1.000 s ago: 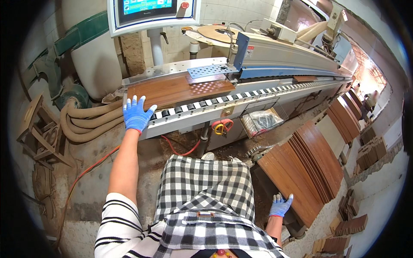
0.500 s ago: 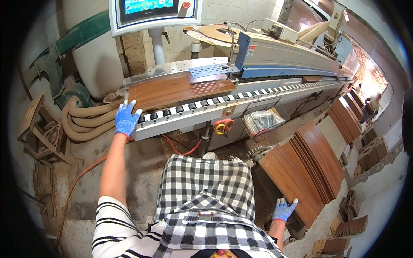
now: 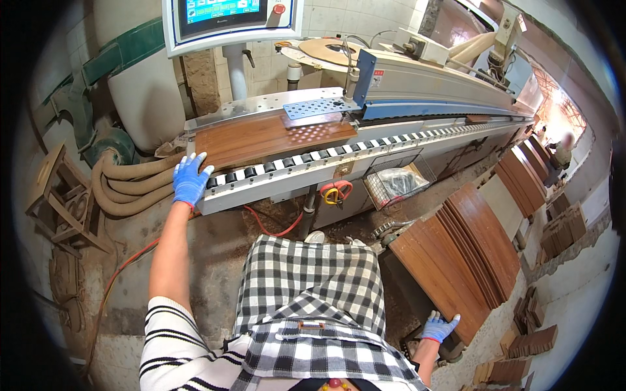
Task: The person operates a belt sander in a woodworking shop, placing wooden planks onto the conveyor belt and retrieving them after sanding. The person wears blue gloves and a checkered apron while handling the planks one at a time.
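My left hand (image 3: 190, 180), in a blue glove with white fingertips, has its fingers spread at the near left end of a brown wood-grain board (image 3: 261, 138). That board lies flat on the machine's bed, its far right part beneath a perforated light-blue plate (image 3: 316, 107). At the lower right, my right hand (image 3: 437, 327), gloved alike, is at the near edge of a brown board (image 3: 433, 267) on a stack. Its thumb lies over the board's edge and its fingers are stretched apart.
Black-and-white rollers (image 3: 280, 167) run along the machine's front. Scissors (image 3: 335, 192) hang below, beside a wire basket (image 3: 399, 179). A control screen (image 3: 222, 14) stands behind; a wooden stool (image 3: 62, 195) and hoses (image 3: 140, 182) at left. Another person (image 3: 562, 155) is far right.
My right hand has shifted slightly right and nearer to me along the board's edge. My left hand and the board on the machine look much the same.
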The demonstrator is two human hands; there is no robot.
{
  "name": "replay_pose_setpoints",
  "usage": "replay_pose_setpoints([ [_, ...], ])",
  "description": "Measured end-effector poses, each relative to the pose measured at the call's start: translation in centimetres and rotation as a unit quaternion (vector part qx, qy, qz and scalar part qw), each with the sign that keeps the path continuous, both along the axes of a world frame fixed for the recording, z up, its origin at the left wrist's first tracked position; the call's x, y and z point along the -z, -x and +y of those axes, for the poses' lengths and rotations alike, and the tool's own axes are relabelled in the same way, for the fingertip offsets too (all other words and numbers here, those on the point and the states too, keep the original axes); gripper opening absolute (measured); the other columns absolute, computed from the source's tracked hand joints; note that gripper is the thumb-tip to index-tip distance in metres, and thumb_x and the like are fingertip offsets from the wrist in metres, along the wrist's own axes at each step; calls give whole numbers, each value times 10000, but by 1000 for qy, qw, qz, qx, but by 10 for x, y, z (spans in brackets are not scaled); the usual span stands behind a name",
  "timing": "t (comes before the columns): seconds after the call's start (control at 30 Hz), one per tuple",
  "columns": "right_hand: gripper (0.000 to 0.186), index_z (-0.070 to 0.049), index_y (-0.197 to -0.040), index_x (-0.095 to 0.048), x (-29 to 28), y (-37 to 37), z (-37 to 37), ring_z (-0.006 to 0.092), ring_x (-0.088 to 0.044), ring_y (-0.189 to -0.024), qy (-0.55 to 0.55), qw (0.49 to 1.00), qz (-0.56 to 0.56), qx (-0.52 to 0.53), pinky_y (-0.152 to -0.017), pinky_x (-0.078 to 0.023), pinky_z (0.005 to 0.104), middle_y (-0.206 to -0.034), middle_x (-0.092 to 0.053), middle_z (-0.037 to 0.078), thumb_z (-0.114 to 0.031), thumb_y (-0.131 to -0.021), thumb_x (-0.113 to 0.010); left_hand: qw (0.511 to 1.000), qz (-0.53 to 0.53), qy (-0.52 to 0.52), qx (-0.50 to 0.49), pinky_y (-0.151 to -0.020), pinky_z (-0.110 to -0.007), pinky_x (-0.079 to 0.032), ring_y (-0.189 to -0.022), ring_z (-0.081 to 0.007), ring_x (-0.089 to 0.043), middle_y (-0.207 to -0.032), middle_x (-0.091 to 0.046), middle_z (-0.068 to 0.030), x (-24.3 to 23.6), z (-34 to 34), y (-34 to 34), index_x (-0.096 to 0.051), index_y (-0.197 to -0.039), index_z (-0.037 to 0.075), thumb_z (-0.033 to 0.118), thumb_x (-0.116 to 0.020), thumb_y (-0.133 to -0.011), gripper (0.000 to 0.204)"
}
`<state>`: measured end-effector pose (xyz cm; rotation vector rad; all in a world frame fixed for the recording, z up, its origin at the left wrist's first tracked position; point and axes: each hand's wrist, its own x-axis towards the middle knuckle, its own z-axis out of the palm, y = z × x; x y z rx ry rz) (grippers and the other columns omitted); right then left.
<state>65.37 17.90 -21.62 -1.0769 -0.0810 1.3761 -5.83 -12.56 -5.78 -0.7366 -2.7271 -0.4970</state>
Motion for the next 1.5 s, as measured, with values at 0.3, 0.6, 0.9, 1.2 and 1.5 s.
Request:
replay_pose_setpoints([
  [0.3,824,-54,-1288,-460,2,-18,2,255,-439,-1151,6,999,22,25,-936,-424,372,-1303,-459,78,-580,-713,-730,999,21,40,12,-1117,-455,-235,-1328,-319,-391,-1392,-489,-145,-11,67,-23,-505,-1352,217,487,-542,-891,536],
  [0.6,368,-88,-1053,-623,-30,-19,-25,221,-583,-853,-57,990,14,-128,-776,-515,368,-962,-647,51,-357,-816,-703,996,-19,-37,80,-1128,-438,-226,-1323,-324,-405,-1379,-492,-178,-15,121,-41,-449,-1392,154,513,-527,-897,616],
  [0.9,224,-100,-1043,-631,-63,55,-24,210,-634,-706,-169,944,5,-283,-748,-518,427,-892,-696,65,-264,-893,-610,973,22,-122,193,-1078,-433,-331,-1265,-356,-450,-1330,-521,-189,-8,86,-66,-468,-1371,130,424,-606,-879,590],
  [1.2,250,-48,-1096,-571,-130,264,-20,227,-629,-837,-204,830,86,-512,-784,-524,431,-990,-652,107,-206,-904,-581,950,94,-19,296,-1137,-495,-201,-1373,-386,-287,-1455,-377,-190,-35,22,-140,-459,-1394,155,605,-652,-754,806],
  [1.5,267,-29,-1119,-556,-153,431,-39,322,-633,-952,-123,704,174,-677,-926,-515,498,-1066,-616,162,-205,-925,-611,986,120,53,104,-1102,-524,-241,-1323,-386,-375,-1422,-450,-156,-19,-43,-102,-523,-1348,196,556,-621,-806,658],
])
